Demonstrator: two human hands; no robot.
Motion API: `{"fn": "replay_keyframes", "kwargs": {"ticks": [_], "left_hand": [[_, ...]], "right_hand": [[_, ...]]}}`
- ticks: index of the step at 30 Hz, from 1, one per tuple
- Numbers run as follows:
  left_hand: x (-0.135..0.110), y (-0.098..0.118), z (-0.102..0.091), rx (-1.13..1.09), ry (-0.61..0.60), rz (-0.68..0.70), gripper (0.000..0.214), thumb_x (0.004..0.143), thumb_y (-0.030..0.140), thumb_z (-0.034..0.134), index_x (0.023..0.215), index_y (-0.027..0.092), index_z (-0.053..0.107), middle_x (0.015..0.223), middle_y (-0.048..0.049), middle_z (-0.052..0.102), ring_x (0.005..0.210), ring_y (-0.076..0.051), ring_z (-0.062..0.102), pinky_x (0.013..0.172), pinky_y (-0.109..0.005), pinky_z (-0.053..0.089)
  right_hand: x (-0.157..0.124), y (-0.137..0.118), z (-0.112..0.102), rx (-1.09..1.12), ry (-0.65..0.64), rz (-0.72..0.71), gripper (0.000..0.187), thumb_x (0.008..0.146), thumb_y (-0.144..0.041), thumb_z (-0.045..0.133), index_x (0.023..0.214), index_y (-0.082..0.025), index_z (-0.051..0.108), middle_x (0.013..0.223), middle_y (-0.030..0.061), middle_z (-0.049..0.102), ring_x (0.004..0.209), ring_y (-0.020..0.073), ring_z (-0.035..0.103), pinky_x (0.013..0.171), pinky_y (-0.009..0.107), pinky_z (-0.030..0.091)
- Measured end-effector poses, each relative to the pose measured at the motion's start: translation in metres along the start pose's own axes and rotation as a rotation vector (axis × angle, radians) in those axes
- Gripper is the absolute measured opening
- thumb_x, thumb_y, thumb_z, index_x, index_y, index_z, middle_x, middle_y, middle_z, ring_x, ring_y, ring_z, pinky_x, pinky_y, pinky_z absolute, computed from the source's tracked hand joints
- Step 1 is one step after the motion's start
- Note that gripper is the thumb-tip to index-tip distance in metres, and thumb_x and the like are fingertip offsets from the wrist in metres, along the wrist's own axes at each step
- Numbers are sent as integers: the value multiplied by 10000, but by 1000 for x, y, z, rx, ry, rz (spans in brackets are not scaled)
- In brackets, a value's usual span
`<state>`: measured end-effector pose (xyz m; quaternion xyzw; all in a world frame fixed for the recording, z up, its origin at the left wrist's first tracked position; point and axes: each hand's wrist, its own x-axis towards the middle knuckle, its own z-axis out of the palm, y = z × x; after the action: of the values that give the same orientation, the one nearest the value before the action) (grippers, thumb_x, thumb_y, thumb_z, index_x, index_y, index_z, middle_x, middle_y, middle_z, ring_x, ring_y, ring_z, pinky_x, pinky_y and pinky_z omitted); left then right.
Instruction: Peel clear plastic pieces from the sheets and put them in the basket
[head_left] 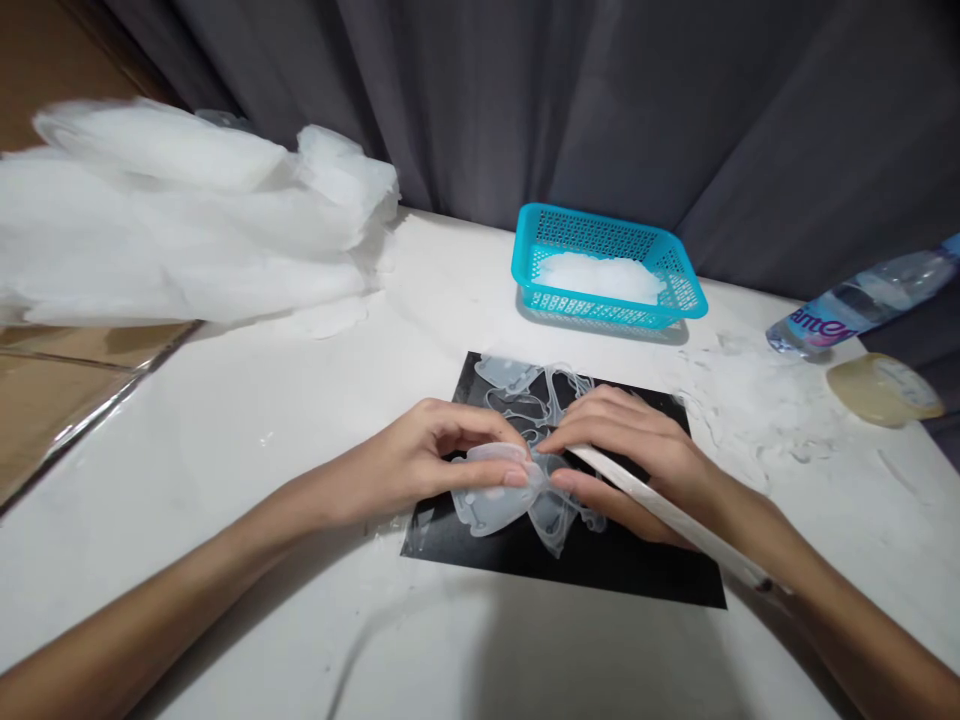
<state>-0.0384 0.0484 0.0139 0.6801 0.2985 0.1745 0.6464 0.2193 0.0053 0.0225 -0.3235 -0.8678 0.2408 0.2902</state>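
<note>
My left hand (469,455) pinches a translucent, milky plastic-like sheet piece (491,505) with a curved, lobed outline between thumb and fingers. My right hand (626,455) is closed around a slim white stick-like tool (637,490); its long handle runs back over the wrist. The tool's tip is hidden near the fingertips, so its kind cannot be told. Both hands meet over a black mat (480,565). Other thin clear pieces with cut-out curved edges (555,395) lie on the mat under and between the hands, and one cloudy piece (510,373) rests at its far edge.
A turquoise basket (611,308) holding white sheets (600,277) stands behind the mat. At left lies a big pile of white translucent sheets (180,220). A tilted water bottle (862,300), a yellowish roll of tape (885,390) and clear scraps (765,390) are at right.
</note>
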Motion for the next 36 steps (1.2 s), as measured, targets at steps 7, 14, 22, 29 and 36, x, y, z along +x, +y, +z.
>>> {"fn": "replay_keyframes", "kwargs": {"ticks": [7,14,22,29,36], "left_hand": [[1,1,-1,59,47,88,74,920,235,771,946,205,833,869,-10,805,769,-122,690,687,-187,515],[-1,-2,-4,88,76,110,79,932,229,753,950,200,825,911,-22,815,826,-148,720,745,-216,536],[-1,-2,-5,105,101,71,100,969,286,698,969,186,691,866,8,699,797,-126,640,728,-232,474],[-2,-3,5,114,13,-39,234,965,404,684,1064,198,634,804,31,574,713,-123,498,620,-236,368],[2,-4,14,207,68,-40,259,1005,423,621,933,190,708,841,4,632,735,-138,520,632,-250,369]], "right_hand": [[0,-1,10,-48,33,-18,169,981,-305,708,1074,-169,670,982,60,736,934,197,626,864,350,497],[-2,9,14,-7,-68,-34,158,1021,-337,645,1028,-181,662,940,47,702,887,185,596,854,342,483],[0,2,-3,-5,-127,16,94,1032,-241,625,1053,-176,689,977,42,677,936,166,570,838,285,463],[1,-1,3,-118,-113,12,139,1056,-205,557,1017,-159,682,989,62,679,943,185,568,831,301,479],[2,2,7,-218,-86,-29,180,1075,-222,507,1033,-155,669,976,76,671,917,203,569,827,343,505]]}}
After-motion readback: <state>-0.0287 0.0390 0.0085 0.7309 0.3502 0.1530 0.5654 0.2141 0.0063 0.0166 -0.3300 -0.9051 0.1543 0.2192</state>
